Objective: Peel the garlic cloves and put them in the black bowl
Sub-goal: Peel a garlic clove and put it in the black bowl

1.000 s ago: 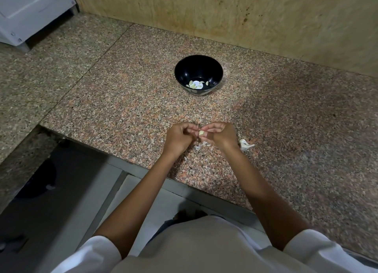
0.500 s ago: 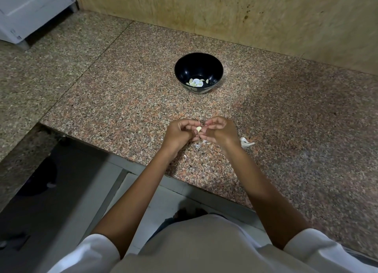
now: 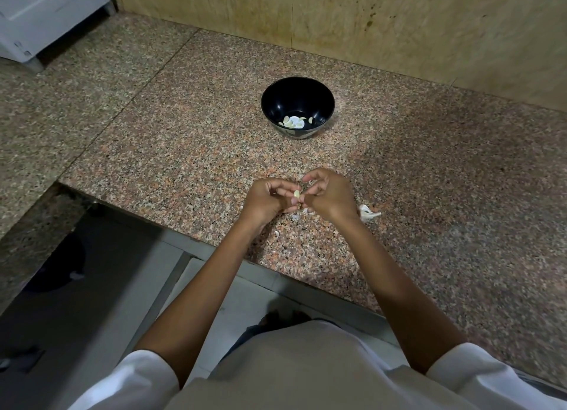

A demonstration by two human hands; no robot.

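Granite desk (image 3: 184,151) carried the black bowl (image 3: 294,98), a few peeled cloves (image 3: 294,121) already in its bottom, so peeling looked like the step in hand. Left hand (image 3: 267,199) and right hand (image 3: 329,196) met well in front of the bowl, curled fingertips pinching one garlic clove (image 3: 296,194) between them, with a skin scrap (image 3: 368,212) farther right of the bowl. Next move probably called for stripping the remaining skin, then reaching forward to drop the clove into the bowl.
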